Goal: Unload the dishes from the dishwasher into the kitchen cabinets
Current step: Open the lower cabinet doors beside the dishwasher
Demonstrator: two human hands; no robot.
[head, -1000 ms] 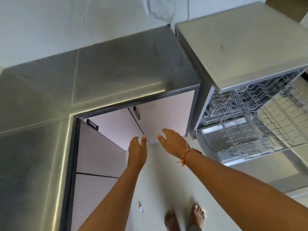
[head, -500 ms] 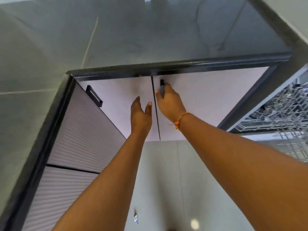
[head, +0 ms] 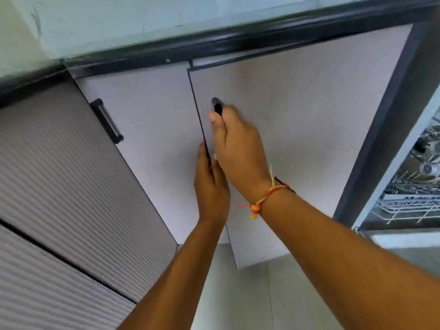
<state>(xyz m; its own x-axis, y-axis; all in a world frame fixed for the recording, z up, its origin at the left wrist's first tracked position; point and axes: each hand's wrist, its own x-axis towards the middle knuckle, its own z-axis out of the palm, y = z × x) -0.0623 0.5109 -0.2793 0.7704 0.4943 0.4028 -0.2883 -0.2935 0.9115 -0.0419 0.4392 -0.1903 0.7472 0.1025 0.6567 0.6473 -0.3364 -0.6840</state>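
Two pale pink base cabinet doors sit under a dark counter edge. My right hand (head: 234,148) is closed around the black handle (head: 217,106) of the right cabinet door (head: 309,110), which stands slightly ajar from the frame. My left hand (head: 210,184) rests just below it, fingers against the free edge of that door where it meets the left cabinet door (head: 152,129). At the far right the open dishwasher (head: 414,184) shows its wire racks. No dishes are in either hand.
A ribbed grey cabinet front (head: 59,186) runs along the left at a right angle, with a black bar handle (head: 107,120) on the left door close to it. The grey counter (head: 166,22) is above, and pale floor tiles (head: 250,294) lie below.
Both hands moved up to the cabinet doors. My right hand closed on the right door's handle and the door has come slightly away from the frame; my left hand reached its edge. The view moved closer.
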